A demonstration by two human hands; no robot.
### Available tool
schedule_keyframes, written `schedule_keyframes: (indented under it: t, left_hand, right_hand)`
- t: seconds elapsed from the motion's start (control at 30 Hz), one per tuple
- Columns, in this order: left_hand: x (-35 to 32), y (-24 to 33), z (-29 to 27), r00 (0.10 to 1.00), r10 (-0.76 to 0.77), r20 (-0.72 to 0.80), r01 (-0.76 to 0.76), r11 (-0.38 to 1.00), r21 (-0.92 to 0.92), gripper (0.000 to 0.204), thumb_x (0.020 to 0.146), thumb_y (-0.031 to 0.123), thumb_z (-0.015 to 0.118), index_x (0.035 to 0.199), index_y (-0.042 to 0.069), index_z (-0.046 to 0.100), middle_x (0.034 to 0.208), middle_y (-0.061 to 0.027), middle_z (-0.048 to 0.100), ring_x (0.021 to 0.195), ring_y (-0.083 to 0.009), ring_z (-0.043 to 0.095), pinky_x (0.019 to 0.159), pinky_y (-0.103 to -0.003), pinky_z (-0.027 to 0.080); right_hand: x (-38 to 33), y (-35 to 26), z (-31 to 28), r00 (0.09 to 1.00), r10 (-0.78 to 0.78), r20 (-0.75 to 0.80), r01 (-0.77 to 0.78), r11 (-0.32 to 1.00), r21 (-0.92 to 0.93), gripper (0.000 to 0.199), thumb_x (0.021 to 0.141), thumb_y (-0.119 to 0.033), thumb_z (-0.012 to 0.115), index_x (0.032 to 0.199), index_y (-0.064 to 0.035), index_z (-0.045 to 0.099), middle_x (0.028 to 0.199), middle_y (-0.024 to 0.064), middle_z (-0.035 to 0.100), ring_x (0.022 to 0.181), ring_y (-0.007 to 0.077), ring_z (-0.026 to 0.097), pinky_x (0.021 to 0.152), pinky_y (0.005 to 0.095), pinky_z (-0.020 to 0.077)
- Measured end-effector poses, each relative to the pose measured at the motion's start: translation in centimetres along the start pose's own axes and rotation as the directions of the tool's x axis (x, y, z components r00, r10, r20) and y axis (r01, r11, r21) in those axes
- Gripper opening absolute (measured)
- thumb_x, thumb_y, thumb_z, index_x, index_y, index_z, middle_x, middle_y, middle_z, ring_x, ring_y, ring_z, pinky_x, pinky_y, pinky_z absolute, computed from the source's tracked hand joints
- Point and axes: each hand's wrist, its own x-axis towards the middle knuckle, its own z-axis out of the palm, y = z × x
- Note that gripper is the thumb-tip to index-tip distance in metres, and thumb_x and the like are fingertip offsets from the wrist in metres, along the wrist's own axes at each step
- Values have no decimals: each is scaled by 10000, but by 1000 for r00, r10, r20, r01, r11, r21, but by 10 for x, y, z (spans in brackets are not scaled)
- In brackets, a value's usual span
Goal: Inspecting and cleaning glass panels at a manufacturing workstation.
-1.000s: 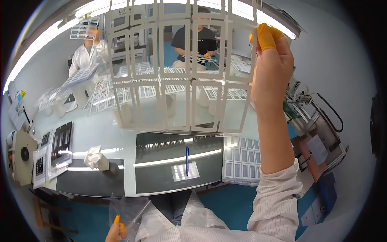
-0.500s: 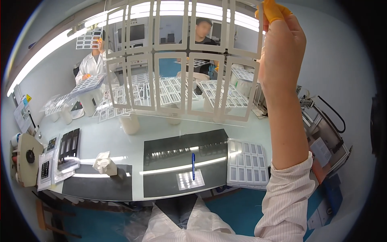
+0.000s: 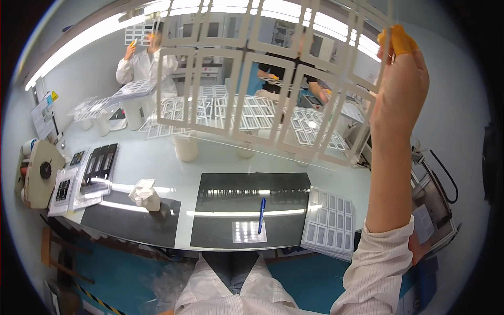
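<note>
Nearest, at the lower edge, the left hand [image 3: 167,312] is reduced to an orange sliver, and whether it is spread or pinching cannot be told. The right hand [image 3: 401,79], its fingertips sheathed in yellow-orange covers, is raised at the upper right, and the right edge of a clear framed sheet [image 3: 266,58] is pinched there between thumb and fingers. The sheet is held up over the surface [image 3: 147,163], its lower edge slanting down to the right. It is patterned with upright rectangular borders in matt greyish white (round-cornered, with clear windows inside), set side by side in rows; the topmost part is cut off by the upper edge. Small dark marks are seen at some junctions, and the room is plainly seen through the windows.

Below, a blue pen [image 3: 261,216] is laid partly over a small translucent card [image 3: 244,233] on a black mat [image 3: 220,223]. Beside the mat, to the right, a stack of framed panels [image 3: 329,223] is placed; to the left, a crumpled white tissue [image 3: 145,194] is seen.

Farther off, more framed sheets [image 3: 252,113] are spread, and a similar panel [image 3: 139,34] is held up by a white-coated co-worker [image 3: 142,68].
</note>
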Motion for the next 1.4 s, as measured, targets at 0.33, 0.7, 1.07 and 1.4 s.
schedule_keyframes:
  t: [0.33, 0.7, 1.07, 1.4]
  left_hand:
    - [-44, 195, -119, 786, -81, -613, 248, 949, 193, 139, 745, 144, 492, 730, 24, 561, 750, -178, 592, 729, -350, 570, 648, -425, 453]
    - [-31, 177, -327, 19, 81, -997, 316, 945, 83, 197, 761, 202, 602, 865, 35, 612, 884, -137, 556, 910, -302, 497, 771, -381, 414]
    - [23, 192, -351, 370, 115, -922, 731, 576, 365, 212, 730, 238, 611, 680, 33, 631, 856, -86, 573, 873, -259, 501, 757, -357, 386]
    - [12, 240, -335, 735, -238, -635, -498, 445, -744, 254, 838, 4, 378, 1060, -34, 496, 929, -106, 547, 886, -206, 544, 786, -313, 441]
  right_hand:
    - [-48, 35, 12, 982, -11, 190, 29, 995, -91, 211, 829, -65, 444, 978, 28, 560, 855, 51, 549, 799, 99, 512, 778, 223, 392]
    - [-76, 53, -13, 923, -104, 370, 184, 964, -190, 219, 897, -141, 461, 1038, -5, 559, 944, 49, 571, 876, 103, 524, 818, 241, 388]
    - [-94, 57, -15, 893, -37, 448, 148, 965, -216, 213, 918, -150, 434, 1029, -4, 543, 940, 41, 548, 901, 104, 507, 854, 234, 370]
    - [-95, 74, -53, 881, -50, 470, 217, 926, -308, 236, 876, -13, 392, 1076, 6, 517, 1001, 81, 566, 960, 127, 543, 899, 254, 402]
